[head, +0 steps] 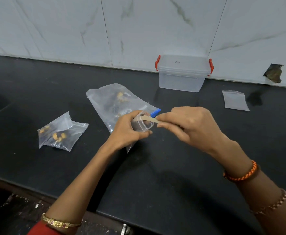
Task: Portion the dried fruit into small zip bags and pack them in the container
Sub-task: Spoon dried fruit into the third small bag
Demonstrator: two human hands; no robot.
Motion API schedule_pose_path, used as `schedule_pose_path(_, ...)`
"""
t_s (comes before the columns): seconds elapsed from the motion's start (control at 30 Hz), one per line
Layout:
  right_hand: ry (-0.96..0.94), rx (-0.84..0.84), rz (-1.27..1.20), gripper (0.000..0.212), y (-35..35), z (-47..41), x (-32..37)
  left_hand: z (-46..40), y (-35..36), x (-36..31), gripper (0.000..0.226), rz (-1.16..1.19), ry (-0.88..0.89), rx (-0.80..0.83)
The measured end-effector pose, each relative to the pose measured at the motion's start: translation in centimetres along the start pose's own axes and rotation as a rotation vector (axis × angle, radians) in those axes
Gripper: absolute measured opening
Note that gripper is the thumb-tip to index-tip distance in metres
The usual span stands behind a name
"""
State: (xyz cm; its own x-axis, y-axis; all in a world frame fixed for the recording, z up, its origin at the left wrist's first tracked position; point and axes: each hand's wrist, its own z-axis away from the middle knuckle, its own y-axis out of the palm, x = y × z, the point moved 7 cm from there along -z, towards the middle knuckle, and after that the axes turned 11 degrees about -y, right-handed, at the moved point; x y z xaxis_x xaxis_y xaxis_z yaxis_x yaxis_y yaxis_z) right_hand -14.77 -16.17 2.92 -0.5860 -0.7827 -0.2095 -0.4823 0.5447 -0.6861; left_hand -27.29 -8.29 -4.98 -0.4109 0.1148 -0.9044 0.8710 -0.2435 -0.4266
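Care is needed: left hand must hold small bag mouth wide while right hand, grip pinching wooden spoon, tips fruit in.

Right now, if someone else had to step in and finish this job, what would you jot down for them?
Left hand: holds a small clear plastic cup with dark fruit inside.
Right hand: pinches a thin tan wooden stick reaching into the cup.
Large clear zip bag with blue slider of dried fruit lies behind the hands.
Done: one small filled zip bag lies at left, apparently unsealed.
Left: fill the empty small zip bag at right, then pack the bags into the closed clear container with red clips.
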Motion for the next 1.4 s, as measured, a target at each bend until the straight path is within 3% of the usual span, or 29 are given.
schedule_pose_path(0.13, 0.127, -0.059, -0.148, 0.024, 0.3, 1.5, -0.9, 0.0, -0.3, 0.2, 0.036, 0.003, -0.023, -0.024)
schedule_pose_path(0.23, 0.497, -0.280, -0.394, 0.008, -1.2, 2.9, -3.1, 0.3, -1.0, 0.1, 0.035, -0.033, -0.047, -0.098)
schedule_pose_path(0.43, 1.402, -0.507, -0.902, 0.025, 2.4, 9.8, -6.4, 0.4, -2.5, 0.0, 0.042, -0.371, -0.050, -0.297)
schedule_pose_path(0.57, 1.621, -0.466, -0.996, 0.018, 5.5, 12.4, -5.1, -0.1, -1.7, 1.3, 0.043, -0.677, -0.101, -0.299)
schedule_pose_path(0.77, 1.552, -0.373, -0.885, 0.029, 5.8, 12.0, -4.8, -0.2, -2.3, 2.0, 0.055, -0.660, -0.149, -0.424)
schedule_pose_path(0.93, 1.386, -0.283, -0.649, 0.028, 7.1, 9.6, -4.8, 0.2, -3.3, 2.6, 0.038, -0.406, -0.140, -0.580)
schedule_pose_path(1.07, 1.185, -0.062, -0.374, 0.024, 8.8, 6.0, -4.7, 0.6, -4.1, 2.7, 0.030, -0.263, -0.099, -0.660)
schedule_pose_path(1.23, 0.909, 0.407, -0.075, 0.028, 12.4, 1.9, -3.1, 1.4, -4.8, 2.5, 0.020, 0.033, -0.050, -0.665)
schedule_pose_path(1.4, 0.758, 0.491, -0.034, 0.019, 14.1, -0.6, -1.3, 1.8, -7.4, 1.5, 0.024, 0.322, -0.009, -0.698)
